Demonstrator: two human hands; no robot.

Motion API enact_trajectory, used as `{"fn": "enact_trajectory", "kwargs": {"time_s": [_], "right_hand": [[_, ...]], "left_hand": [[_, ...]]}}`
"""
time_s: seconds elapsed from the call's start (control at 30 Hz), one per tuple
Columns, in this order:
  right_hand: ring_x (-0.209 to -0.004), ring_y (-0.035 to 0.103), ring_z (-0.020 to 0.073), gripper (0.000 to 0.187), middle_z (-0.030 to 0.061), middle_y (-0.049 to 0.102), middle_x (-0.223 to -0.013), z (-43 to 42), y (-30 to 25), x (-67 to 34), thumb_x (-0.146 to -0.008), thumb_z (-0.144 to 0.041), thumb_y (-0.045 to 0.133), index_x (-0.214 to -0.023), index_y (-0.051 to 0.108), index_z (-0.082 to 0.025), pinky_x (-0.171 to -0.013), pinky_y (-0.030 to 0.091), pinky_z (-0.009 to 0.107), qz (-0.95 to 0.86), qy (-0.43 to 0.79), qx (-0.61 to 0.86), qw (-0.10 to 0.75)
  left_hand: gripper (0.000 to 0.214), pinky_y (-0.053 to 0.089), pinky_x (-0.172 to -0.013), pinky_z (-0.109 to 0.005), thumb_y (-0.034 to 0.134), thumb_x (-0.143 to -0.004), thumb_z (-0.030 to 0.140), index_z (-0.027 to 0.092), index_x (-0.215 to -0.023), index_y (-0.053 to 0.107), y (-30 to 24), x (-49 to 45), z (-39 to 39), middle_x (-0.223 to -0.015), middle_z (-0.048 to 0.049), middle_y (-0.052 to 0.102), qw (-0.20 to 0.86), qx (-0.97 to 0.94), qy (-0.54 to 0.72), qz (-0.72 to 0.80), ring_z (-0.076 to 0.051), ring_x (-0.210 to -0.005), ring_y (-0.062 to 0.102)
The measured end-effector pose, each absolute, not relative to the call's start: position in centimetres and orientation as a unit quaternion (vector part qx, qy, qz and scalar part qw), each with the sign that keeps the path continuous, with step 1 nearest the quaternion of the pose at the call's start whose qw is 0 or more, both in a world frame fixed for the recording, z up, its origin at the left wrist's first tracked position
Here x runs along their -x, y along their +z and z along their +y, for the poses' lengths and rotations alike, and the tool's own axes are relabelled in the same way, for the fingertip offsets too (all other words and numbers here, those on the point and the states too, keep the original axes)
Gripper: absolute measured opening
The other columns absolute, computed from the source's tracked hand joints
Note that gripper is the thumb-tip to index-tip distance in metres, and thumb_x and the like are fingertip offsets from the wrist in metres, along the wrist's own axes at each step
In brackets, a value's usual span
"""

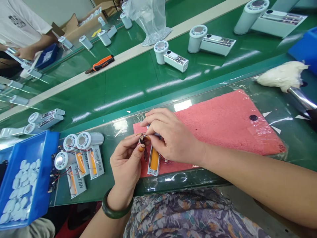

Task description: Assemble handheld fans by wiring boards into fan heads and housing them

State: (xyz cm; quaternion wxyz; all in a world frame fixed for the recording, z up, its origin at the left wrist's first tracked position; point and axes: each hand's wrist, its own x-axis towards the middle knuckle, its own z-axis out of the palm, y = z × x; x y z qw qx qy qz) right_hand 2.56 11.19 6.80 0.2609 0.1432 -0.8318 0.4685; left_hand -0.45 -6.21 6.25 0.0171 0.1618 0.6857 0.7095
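My left hand (125, 163), a dark bangle on its wrist, pinches a small dark circuit board (142, 139) between thumb and fingers. Close against the board, my right hand (169, 135) has its thumb and forefinger pinched together; what they hold is hidden, perhaps a wire end. Under both hands lies an opened handheld fan body (154, 162) with an orange battery inside. Its upper end is covered by my right hand. It rests on a pink foam mat (223, 122) wrapped in clear film.
To the left lie several opened fans (95, 162) with loose wires, beside a blue bin (44, 185) of white parts. Fans with exposed boards (175, 61) stand on the green belt (123, 84). Orange-handled pliers (102, 62) lie beyond. A co-worker (27, 29) sits across.
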Motion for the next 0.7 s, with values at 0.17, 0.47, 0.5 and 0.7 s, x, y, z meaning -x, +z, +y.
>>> {"fn": "enact_trajectory", "kwargs": {"time_s": [0.17,0.47,0.5,0.7], "right_hand": [[-0.123,0.056,0.0240,0.018,0.0056,0.072,-0.112,11.27,6.90,-2.56,-0.095,-0.012,0.048,-0.086,0.060,-0.022,-0.108,0.042,0.044,-0.840,0.457,-0.143,0.257],[-0.123,0.056,0.0236,0.020,0.0056,0.071,-0.121,11.22,6.72,-2.66,-0.097,-0.010,0.048,-0.096,0.064,-0.020,-0.113,0.037,0.046,-0.858,0.407,-0.165,0.265],[-0.124,0.056,0.0234,0.020,0.0058,0.071,-0.122,11.15,6.59,-2.69,-0.098,-0.011,0.048,-0.099,0.065,-0.020,-0.115,0.034,0.048,-0.863,0.389,-0.168,0.274],[-0.116,0.060,0.0195,0.028,0.0001,0.074,-0.109,10.87,6.04,-2.67,-0.105,-0.016,0.042,-0.092,0.066,-0.023,-0.122,0.024,0.050,-0.881,0.293,-0.181,0.324]], "left_hand": [[0.020,0.061,-0.076,-0.020,0.082,-0.083,0.024,0.026,-0.103,0.080,5.91,0.73,-6.79,-0.101,-0.0042,0.077,-0.025,-0.226,0.663,0.713,-0.013,-0.089,0.073],[0.020,0.061,-0.074,-0.024,0.076,-0.087,0.019,0.026,-0.106,0.079,6.32,0.64,-7.02,-0.099,-0.0050,0.076,-0.064,-0.286,0.609,0.737,-0.015,-0.090,0.072],[0.019,0.061,-0.073,-0.024,0.077,-0.087,0.020,0.025,-0.105,0.079,6.38,0.56,-6.97,-0.098,-0.0052,0.076,-0.063,-0.281,0.610,0.738,-0.015,-0.088,0.072],[0.022,0.063,-0.068,-0.023,0.086,-0.078,0.035,0.023,-0.096,0.080,6.78,0.33,-6.61,-0.092,-0.0049,0.076,0.024,-0.156,0.680,0.716,-0.014,-0.076,0.072]]}}
